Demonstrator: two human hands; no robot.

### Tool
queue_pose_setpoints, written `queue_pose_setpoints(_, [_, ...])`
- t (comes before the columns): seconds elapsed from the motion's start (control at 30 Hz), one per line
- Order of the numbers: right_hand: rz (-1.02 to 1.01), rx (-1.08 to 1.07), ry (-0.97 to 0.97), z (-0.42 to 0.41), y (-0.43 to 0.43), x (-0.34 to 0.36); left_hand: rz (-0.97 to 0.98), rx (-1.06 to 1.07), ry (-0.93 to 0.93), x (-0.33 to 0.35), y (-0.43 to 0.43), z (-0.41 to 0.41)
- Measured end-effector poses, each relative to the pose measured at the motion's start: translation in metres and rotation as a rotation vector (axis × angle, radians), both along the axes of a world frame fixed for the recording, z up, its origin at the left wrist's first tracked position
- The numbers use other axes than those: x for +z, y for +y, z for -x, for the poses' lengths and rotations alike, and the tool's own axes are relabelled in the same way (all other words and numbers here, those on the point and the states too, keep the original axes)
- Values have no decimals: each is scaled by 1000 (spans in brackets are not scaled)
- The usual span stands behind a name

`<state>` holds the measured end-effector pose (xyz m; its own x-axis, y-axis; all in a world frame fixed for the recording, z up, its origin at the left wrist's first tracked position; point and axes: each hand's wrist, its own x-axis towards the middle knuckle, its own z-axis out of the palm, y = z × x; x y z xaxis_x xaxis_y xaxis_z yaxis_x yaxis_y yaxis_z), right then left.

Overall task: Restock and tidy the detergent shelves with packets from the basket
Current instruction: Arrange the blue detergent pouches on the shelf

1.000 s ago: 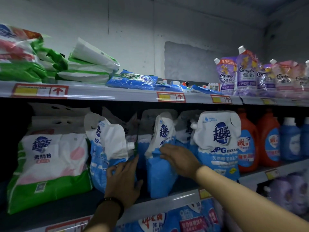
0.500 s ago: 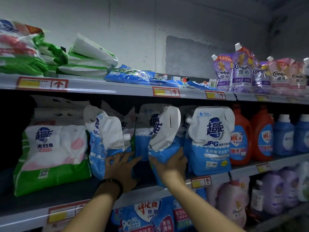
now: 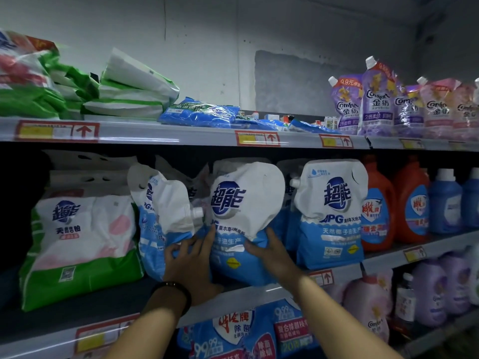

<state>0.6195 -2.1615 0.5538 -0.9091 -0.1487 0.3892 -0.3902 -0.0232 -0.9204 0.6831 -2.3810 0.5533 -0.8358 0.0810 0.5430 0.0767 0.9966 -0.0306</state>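
Observation:
A blue-and-white detergent pouch (image 3: 243,203) stands upright on the middle shelf (image 3: 259,291), its front label facing me. My right hand (image 3: 269,251) grips its lower right side. My left hand (image 3: 191,265), with a black band on the wrist, presses its lower left edge and touches the leaning pouch (image 3: 160,211) beside it, whose spout points right. Another upright pouch (image 3: 330,213) of the same kind stands to the right. The basket is out of view.
A large green-and-white bag (image 3: 77,244) fills the shelf's left end. Orange bottles (image 3: 381,203) and blue bottles (image 3: 444,203) stand right. The top shelf (image 3: 181,134) holds flat green bags, blue packets (image 3: 199,115) and purple pouches (image 3: 375,99). More packs sit below.
The middle pouch has been turned from side-on to face front and stands straighter. My right hand moved from its front to its lower right; my left hand shifted right against it.

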Motion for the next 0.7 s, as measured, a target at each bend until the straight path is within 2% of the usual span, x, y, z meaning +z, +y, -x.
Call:
queue_pose_setpoints(0.07, [-29,107,-65,9,14,7,13,-5,39,-3,-1,1])
queue_pose_setpoints(0.3, [-401,86,-253,65,43,24,121,28,-80,4,1,1])
queue_pose_setpoints(0.37, [-561,-7,-165,71,44,30,164,40,-124,6,1,2])
queue_pose_setpoints(0.43, [-680,-268,-44,79,39,24,199,49,-158,7,2,4])
queue_pose_setpoints(0.5, [-767,-491,-52,80,25,12,204,54,-185,8,3,5])
queue_pose_setpoints(0.6, [-614,-574,-72,60,-13,-1,216,65,-194,10,5,8])
queue_pose_setpoints(0.63, [-588,-636,6,49,-25,-2,220,68,-198,10,6,9])
queue_pose_setpoints(0.7, [-606,-769,343,27,-41,-3,228,76,-208,11,8,10])
